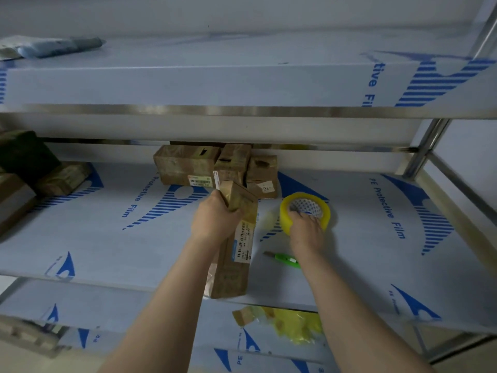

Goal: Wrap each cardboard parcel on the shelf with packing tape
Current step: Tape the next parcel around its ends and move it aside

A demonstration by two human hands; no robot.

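Note:
A long cardboard parcel (pixel 236 246) with a white label lies lengthwise on the middle shelf (pixel 107 238), its near end at the shelf's front edge. My left hand (pixel 215 219) grips its far end. Just to the right, my right hand (pixel 306 230) holds a yellow roll of packing tape (pixel 304 208), fingers hooked into its core. A thin strip of clear tape seems to run from the roll toward the parcel. Three taped parcels (pixel 215 168) stand clustered at the back of the shelf.
A green box cutter (pixel 286 259) lies on the shelf under my right wrist. More wrapped parcels (pixel 32 173) sit at the far left. Crumpled yellow tape scraps (pixel 285 324) lie on the lower shelf. An upper shelf overhangs closely; a steel post (pixel 425 146) stands at right.

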